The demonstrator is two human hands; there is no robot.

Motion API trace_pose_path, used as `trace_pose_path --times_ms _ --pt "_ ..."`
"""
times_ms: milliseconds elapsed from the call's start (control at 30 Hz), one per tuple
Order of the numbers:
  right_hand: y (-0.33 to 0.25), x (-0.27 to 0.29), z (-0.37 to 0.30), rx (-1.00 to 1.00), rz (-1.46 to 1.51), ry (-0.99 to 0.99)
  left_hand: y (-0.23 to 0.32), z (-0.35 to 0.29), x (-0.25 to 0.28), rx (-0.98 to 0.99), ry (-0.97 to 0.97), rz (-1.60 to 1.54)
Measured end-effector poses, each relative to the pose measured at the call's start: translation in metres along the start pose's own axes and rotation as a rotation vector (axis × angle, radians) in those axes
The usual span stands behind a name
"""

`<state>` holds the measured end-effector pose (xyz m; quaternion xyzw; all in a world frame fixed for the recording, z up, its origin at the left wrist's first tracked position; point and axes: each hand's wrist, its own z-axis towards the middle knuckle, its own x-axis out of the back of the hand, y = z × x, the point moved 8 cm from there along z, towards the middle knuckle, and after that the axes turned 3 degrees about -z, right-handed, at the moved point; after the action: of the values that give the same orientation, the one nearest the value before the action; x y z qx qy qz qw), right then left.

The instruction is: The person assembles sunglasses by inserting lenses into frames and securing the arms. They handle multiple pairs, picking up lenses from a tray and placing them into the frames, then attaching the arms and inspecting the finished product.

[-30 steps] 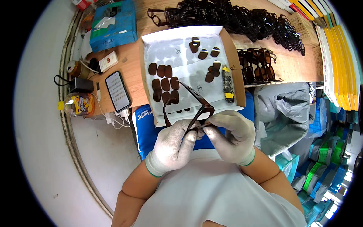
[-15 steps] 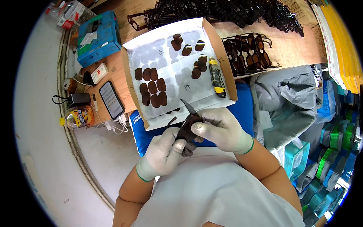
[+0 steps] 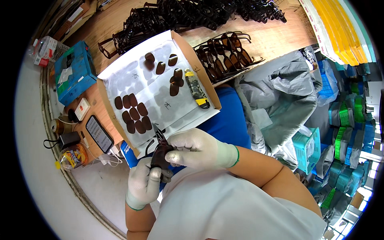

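Note:
A pair of dark sunglasses (image 3: 161, 156) is held in front of my body, over the near edge of the box, its temples pointing away from me. My left hand (image 3: 143, 185), in a white glove, grips its lower left side with thumb and fingers. From the right, my gloved right hand (image 3: 196, 150) pinches the frame, the thumb against the dark front; its other fingers are partly hidden behind. Just beyond lies a shallow cardboard box (image 3: 210, 86) lined with white paper. Several loose brown lenses (image 3: 134, 114) rest in it, beside a yellow-ended utility knife (image 3: 197, 89).
Many dark glasses frames (image 3: 188, 16) are heaped at the back, with stacked sunglasses (image 3: 226, 52) right of the box. A phone (image 3: 99, 134), a blue box (image 3: 75, 74) and a bottle (image 3: 74, 157) stand left. Grey sheeting (image 3: 276, 96) and a teal basket (image 3: 307, 150) are right.
The view has turned, so the box and bench sit further left. Both hands still hold the sunglasses; my right hand now comes in more level from the right.

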<state>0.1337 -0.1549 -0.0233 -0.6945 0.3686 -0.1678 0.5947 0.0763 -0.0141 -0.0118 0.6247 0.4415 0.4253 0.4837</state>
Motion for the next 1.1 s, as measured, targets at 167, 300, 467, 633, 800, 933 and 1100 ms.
trace_pose_path --times_ms 167,300,467,633,800,933,1100 --pt "-0.011 -0.004 0.000 0.148 -0.247 0.029 0.005 -0.006 0.011 -0.077 0.052 0.121" --pt "0.007 -0.006 0.003 -0.037 0.048 0.005 0.002 -0.005 0.006 -0.023 -0.013 0.113" --pt "0.014 -0.012 0.005 -0.112 0.128 0.033 0.003 -0.005 0.007 -0.045 -0.097 0.037" --pt "0.013 -0.014 0.005 -0.141 0.122 -0.005 -0.003 -0.009 0.008 -0.044 -0.118 0.021" --pt "0.003 -0.014 0.005 -0.064 0.051 0.031 -0.006 -0.011 0.013 -0.065 0.021 -0.005" --pt "0.005 -0.010 0.005 -0.025 -0.141 0.086 -0.003 -0.014 0.012 -0.080 0.108 0.050" --pt "0.007 -0.008 0.008 -0.016 -0.262 0.118 0.001 -0.017 0.007 -0.124 0.193 0.235"
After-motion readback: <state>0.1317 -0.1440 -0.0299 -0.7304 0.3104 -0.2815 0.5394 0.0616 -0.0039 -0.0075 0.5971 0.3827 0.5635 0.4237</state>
